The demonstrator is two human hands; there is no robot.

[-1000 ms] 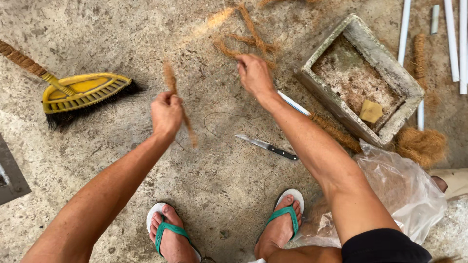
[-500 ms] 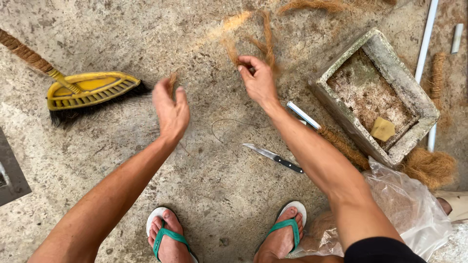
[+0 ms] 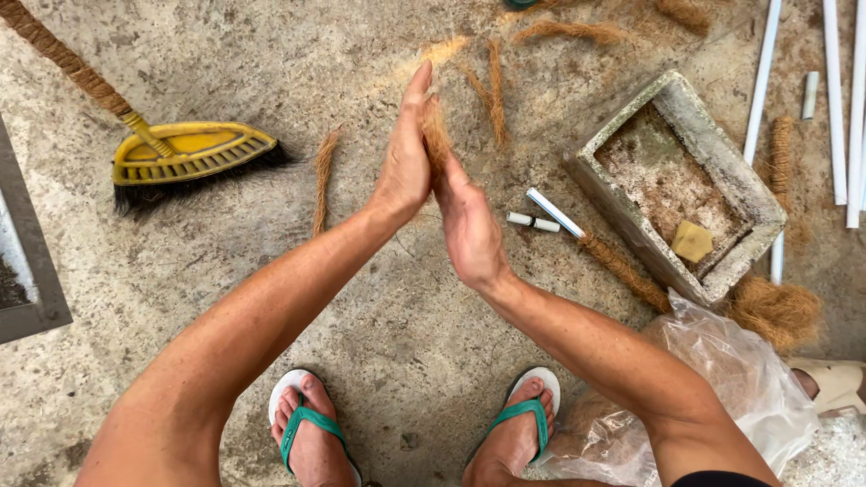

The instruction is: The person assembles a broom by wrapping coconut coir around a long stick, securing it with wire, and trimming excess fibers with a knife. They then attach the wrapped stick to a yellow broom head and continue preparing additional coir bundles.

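My left hand [image 3: 406, 153] and my right hand [image 3: 467, 221] are pressed palm to palm over the concrete floor. A strand of brown coir fibre [image 3: 437, 135] is squeezed between them, its frayed end sticking out above the right palm. The left hand reaches further forward, fingers straight. More twisted fibre strands [image 3: 494, 90] lie on the floor just beyond the hands, and one strand [image 3: 322, 179] lies to the left of my left wrist.
A yellow broom head [image 3: 189, 153] lies at the left. A grey stone trough [image 3: 681, 185] holding a yellow sponge [image 3: 693, 242] stands at the right. White sticks [image 3: 552, 212], white pipes [image 3: 834, 99], a clear plastic bag [image 3: 722, 379], loose fibre [image 3: 774, 311]. My feet wear green sandals [image 3: 307, 424].
The hands were apart, each near a strand. They have come together and now clamp a fibre strand between the palms. A strand lies on the floor to the left.
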